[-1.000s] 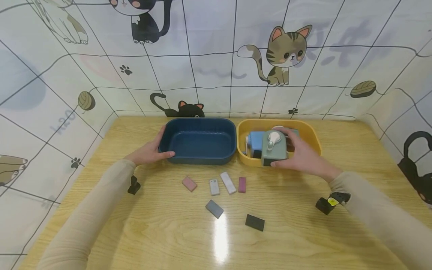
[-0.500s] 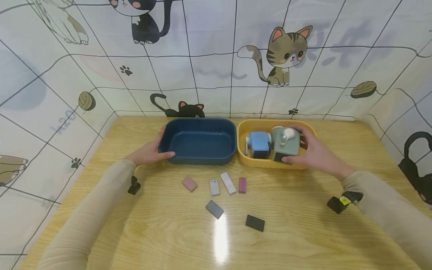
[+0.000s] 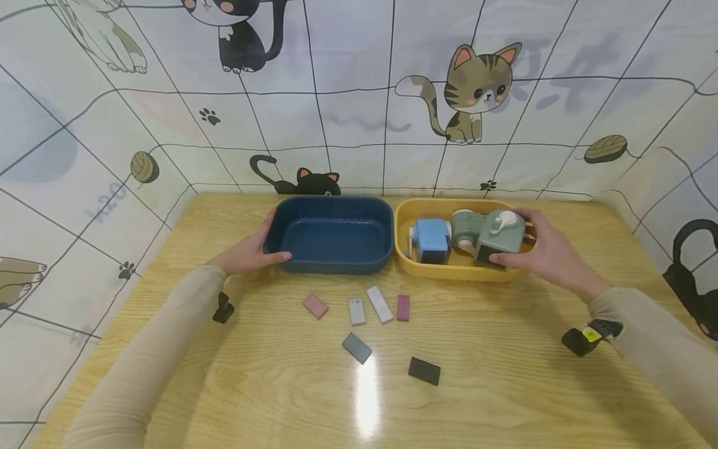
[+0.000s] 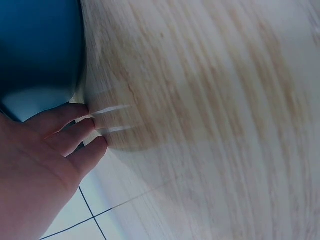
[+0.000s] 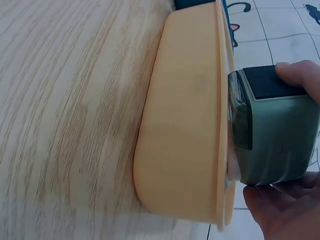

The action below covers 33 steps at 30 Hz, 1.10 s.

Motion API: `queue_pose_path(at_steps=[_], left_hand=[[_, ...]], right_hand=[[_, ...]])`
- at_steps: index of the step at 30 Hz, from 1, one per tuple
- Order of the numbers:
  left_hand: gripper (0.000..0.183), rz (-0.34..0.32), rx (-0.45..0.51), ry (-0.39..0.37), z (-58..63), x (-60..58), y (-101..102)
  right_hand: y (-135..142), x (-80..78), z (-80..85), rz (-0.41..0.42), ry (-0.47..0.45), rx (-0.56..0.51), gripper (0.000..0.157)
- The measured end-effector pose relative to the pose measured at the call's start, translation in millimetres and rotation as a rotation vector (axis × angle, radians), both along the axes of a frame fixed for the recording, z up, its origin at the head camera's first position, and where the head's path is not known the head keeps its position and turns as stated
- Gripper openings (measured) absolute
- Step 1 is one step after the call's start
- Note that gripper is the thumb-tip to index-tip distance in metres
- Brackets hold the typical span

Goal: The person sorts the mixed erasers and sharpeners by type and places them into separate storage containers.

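A green sharpener (image 3: 501, 239) hung over the yellow tray's (image 3: 432, 270) right end.
The right hand (image 3: 538, 248) gripped it between thumb and fingers; the left hand (image 3: 245, 254) rested, fingers relaxed, against the blue tray (image 3: 331, 268). Handling the sharpener seemed the step, lifting or placing unclear; the next move likely called for clearing the rim and the other green piece (image 3: 467, 224).

a hand could pass on the table (image 3: 608, 246), right of the yellow tub (image 3: 449, 272). left of it, the blue tub (image 3: 336, 265) is in the way; behind it, the wall (image 3: 359, 169). in it, a blue box (image 3: 432, 236) stands at the left; the right hand (image 3: 541, 251) and green box (image 3: 503, 232) block its right end.
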<state>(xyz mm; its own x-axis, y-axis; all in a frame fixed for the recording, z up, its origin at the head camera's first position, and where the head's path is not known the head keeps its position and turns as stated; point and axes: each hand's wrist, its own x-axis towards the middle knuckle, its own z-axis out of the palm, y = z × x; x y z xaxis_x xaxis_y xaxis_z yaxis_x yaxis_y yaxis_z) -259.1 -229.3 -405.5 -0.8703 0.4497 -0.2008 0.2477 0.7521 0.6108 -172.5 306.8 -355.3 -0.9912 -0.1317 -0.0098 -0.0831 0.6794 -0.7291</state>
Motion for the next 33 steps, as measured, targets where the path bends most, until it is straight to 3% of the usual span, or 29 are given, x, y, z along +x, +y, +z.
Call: queue_pose_path(at_steps=[13,23,33], left_hand=[[0.107,0.000,-0.003,0.002,-0.4,-0.9,-1.1],[0.108,0.001,0.000,0.002,-3.2,-3.4,-2.3],[0.108,0.001,-0.015,-0.004,-2.0,-2.8,-1.4]], right_hand=[[16.8,-7.7,-6.7,-0.062,-0.006,0.070,0.103],[15.7,-13.8,-17.8,-0.064,0.078,0.145,0.098],[11.9,-17.6,-27.1,-0.052,0.088,0.145,0.099]])
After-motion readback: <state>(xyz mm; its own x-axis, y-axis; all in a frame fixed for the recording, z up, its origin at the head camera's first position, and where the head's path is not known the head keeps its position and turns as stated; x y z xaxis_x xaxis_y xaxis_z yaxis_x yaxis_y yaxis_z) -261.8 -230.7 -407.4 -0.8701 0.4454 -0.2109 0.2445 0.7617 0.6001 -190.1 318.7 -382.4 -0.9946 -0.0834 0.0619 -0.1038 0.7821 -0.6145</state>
